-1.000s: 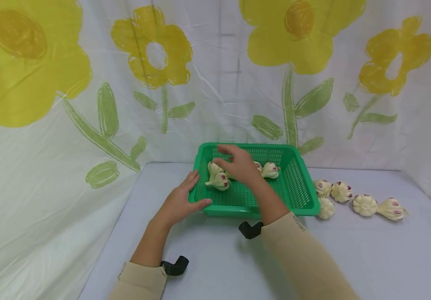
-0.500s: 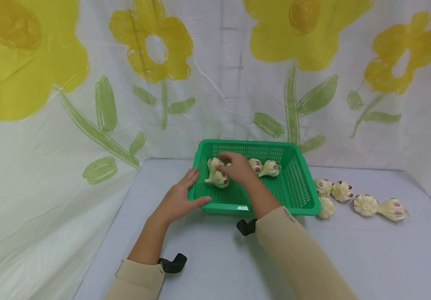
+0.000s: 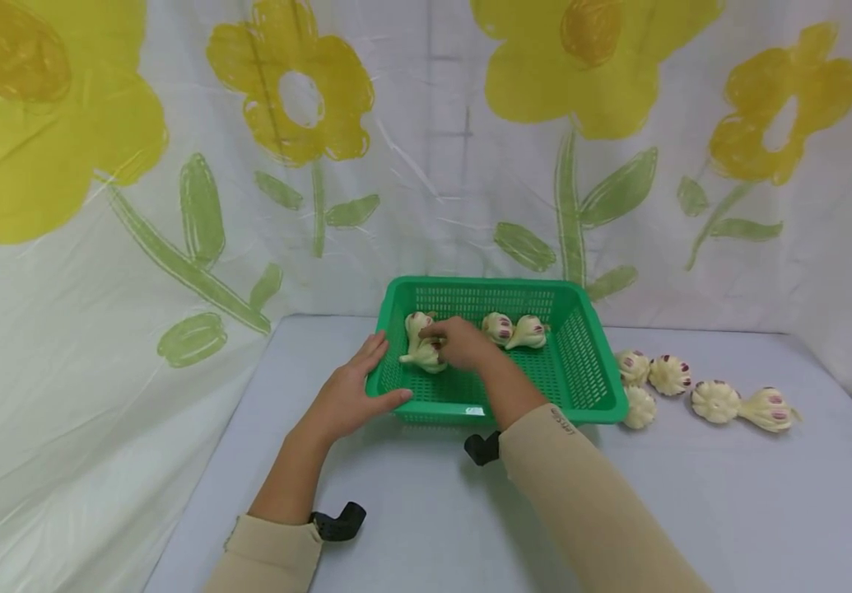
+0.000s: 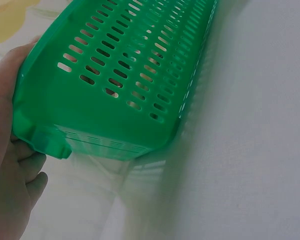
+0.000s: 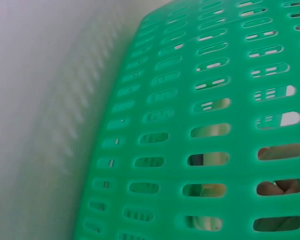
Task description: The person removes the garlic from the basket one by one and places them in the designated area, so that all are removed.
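Observation:
A green plastic basket (image 3: pixel 433 409) stands on the table. My left hand (image 3: pixel 344 403) grips its near left corner, thumb over the front rim and fingers along the left side. Inside the basket, my right hand (image 3: pixel 464 344) has curled fingers round the bulb end of a garlic bulb (image 3: pixel 416 357), whose stem points left. Behind it lies another garlic bulb (image 3: pixel 418 322), against the left wall. Two more, a garlic bulb (image 3: pixel 498 327) and a garlic bulb (image 3: pixel 529 332), lie together near the back right. In the right wrist view, the slotted basket wall (image 5: pixel 170 125) mostly hides the fingers.
To the right of the basket, several garlic bulbs lie on the white table (image 3: pixel 426 511): a close cluster (image 3: pixel 639 407) by the basket wall and a pair (image 3: pixel 716 402) farther right. A white curtain (image 3: pixel 426 222) with yellow flowers hangs behind the table.
My right hand has come down from above the basket and nearer the front, closing its fingers at the front left garlic bulb. The left hand stays on the basket's corner.

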The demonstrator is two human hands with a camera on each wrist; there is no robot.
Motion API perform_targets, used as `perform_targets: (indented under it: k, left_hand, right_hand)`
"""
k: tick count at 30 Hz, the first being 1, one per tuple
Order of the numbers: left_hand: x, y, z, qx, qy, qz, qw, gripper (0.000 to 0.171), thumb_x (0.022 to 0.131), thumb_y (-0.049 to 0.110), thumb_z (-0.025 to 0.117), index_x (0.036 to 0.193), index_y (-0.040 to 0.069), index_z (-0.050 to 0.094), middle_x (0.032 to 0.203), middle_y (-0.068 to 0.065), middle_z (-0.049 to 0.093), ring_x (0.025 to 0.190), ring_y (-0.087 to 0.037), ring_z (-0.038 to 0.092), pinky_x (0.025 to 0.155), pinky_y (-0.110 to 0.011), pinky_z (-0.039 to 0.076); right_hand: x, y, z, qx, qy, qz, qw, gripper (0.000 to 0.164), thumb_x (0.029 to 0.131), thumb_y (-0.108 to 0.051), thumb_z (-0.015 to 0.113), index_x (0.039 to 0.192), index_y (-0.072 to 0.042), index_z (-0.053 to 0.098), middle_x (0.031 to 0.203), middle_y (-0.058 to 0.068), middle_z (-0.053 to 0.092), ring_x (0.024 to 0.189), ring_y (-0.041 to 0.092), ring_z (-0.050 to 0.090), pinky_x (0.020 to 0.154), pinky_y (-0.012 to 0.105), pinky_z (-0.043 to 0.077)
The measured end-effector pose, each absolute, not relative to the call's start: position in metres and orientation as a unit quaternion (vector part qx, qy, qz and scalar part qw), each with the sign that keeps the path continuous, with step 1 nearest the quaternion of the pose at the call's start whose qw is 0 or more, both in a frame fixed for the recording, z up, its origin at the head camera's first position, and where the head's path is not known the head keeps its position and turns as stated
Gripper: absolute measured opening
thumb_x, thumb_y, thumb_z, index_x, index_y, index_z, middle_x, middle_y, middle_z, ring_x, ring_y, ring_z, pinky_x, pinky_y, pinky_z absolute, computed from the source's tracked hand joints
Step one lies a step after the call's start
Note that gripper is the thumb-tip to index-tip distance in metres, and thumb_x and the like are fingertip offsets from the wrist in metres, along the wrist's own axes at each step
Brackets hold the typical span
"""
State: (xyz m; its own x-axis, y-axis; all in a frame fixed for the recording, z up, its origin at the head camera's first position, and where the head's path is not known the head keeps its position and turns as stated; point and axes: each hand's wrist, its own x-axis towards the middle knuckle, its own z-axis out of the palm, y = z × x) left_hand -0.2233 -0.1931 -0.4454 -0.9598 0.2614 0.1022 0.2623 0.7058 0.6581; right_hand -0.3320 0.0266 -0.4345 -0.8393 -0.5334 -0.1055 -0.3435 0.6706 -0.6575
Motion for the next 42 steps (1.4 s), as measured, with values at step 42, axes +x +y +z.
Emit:
perform_targets:
  k: [42]
  left_hand:
    - [-0.2240,-0.1928,-0.4464,-0.144,-0.924,-0.353,0.008,0.098,0.083,0.065,0.066,0.156,0.013,0.027,0.165,0.007,0.015,0.152,-0.021,0.015,0.116,-0.055,0.028]
  right_hand:
    - [-0.3232,0.0197,-0.4385,-0.281,0.905,-0.233,0.219,0.071,0.080,-0.025,0.083,0.144,-0.021,0.053,0.142,0.004,0.055,0.127,0.023,0.053,0.104,0.042,0.045]
